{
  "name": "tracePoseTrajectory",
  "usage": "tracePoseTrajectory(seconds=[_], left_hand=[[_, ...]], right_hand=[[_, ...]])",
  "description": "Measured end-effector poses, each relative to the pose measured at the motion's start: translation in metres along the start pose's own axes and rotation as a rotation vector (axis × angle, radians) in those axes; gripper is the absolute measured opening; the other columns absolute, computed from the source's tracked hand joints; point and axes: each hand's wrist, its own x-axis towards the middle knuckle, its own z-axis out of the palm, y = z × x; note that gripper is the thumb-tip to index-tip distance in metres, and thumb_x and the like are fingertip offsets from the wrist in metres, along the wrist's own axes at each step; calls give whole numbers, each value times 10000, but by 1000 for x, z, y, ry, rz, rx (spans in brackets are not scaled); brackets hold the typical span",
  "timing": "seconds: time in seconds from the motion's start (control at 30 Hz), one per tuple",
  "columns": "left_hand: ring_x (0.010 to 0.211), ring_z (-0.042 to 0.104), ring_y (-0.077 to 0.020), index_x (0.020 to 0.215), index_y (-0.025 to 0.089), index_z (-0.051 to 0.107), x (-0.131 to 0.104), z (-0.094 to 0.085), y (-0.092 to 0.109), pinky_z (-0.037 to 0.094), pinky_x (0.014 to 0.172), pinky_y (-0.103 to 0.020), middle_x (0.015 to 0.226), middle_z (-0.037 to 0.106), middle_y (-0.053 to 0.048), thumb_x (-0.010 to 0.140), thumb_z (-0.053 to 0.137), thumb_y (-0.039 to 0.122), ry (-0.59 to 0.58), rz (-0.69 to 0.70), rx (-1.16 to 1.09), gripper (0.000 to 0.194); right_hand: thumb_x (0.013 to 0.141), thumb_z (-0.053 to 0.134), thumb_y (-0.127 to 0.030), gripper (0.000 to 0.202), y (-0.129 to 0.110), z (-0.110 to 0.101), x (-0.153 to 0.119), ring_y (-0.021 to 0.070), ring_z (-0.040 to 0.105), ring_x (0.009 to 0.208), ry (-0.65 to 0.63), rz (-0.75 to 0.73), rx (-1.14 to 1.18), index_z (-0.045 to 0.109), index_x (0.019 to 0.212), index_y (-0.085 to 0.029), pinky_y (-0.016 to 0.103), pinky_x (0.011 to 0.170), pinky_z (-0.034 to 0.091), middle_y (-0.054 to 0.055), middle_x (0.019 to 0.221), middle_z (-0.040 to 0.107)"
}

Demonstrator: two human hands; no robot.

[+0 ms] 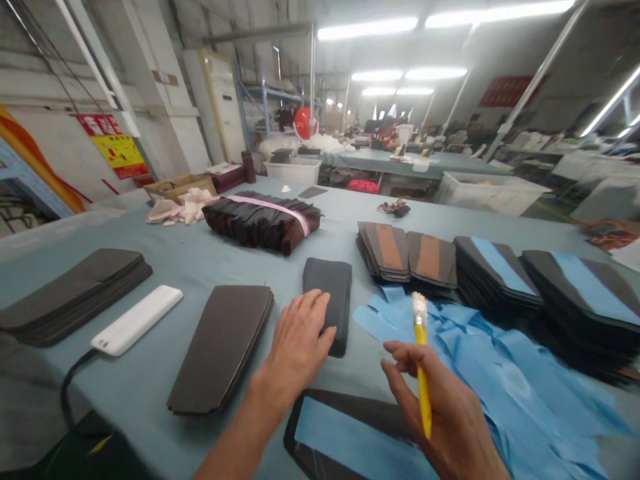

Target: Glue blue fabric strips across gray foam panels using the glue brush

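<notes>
- Head view: gripping brush (423,370) by its yellow handle in right hand (443,403), nearly upright, pale bristles on top.
- Reaching left hand (303,330), open and clasping nothing, fingers stretched over near left part of grey block (336,287); firm contact hard to tell.
- Below both hands, at near side of table (285,270): dark panel (373,408) with 1 blue strip (353,437) along it, partly hidden by right hand.
- Just right of right hand: heap (520,380) of loose blue pieces.
- Behind heap, in 1 row: 2 brown-striped stacks (389,247), then 2 blue-striped stacks (495,273).
- Left of left hand: brown stack (220,347), flat.
- Farther left: white bar (137,320) with black cable (67,393), then 1 long dark stack (75,290).
- Beyond block, to the left: black bundle (250,223) under pink band (273,207).
</notes>
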Motion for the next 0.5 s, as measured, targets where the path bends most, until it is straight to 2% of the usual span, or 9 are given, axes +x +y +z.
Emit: tracePoseTrajectory(seconds=[0.13,0.23,0.3,0.5], left_hand=[[1390,593,-336,1453,206,597,32,-4,-9,507,1155,-600,1544,585,-146,1001,718,366,-165,46,89,494],[1277,653,-304,1386,202,633,49,-6,-16,566,1074,-563,1448,635,-124,1009,716,427,-279,87,152,446],[1231,671,-288,1351,194,649,58,-7,-20,584,1044,-539,1402,658,-117,1012,714,425,-331,104,185,415],[1223,675,-277,1306,195,672,67,-8,-26,582,1050,-529,1375,674,-109,1021,704,411,-335,87,199,359]], right_hand=[[1066,586,-487,253,11,-8,-29,170,785,776,-3,94,13,670,1158,-267,248,697,624,3,884,746],[1076,545,-537,303,15,-12,-45,172,778,741,65,178,20,674,1125,-268,254,678,624,5,888,751],[1066,573,-514,274,17,-17,-52,168,782,729,63,174,42,680,1127,-269,244,664,627,-5,871,762],[1055,606,-460,223,21,-32,-60,145,773,700,76,148,101,683,1128,-263,206,650,618,-8,840,763]])
